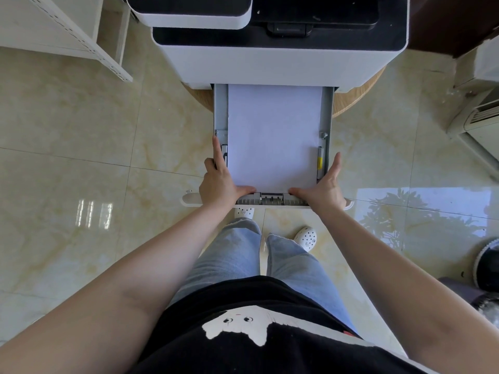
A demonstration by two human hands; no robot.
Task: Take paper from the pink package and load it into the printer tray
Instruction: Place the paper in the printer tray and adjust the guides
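Note:
The white and black printer (278, 58) stands ahead with its grey paper tray (326, 114) pulled out toward me. A flat stack of white paper (272, 136) lies inside the tray. My left hand (220, 179) grips the tray's near left corner, index finger along the left wall, thumb on the paper's front edge. My right hand (325, 184) grips the near right corner the same way, thumb on the front edge. The pink package is not in view.
The printer sits on a round wooden stand (356, 101) over a glossy tiled floor. A white metal shelf (67, 31) is at the far left. An air conditioner unit (478, 117) and a round dark object (488, 265) are at the right.

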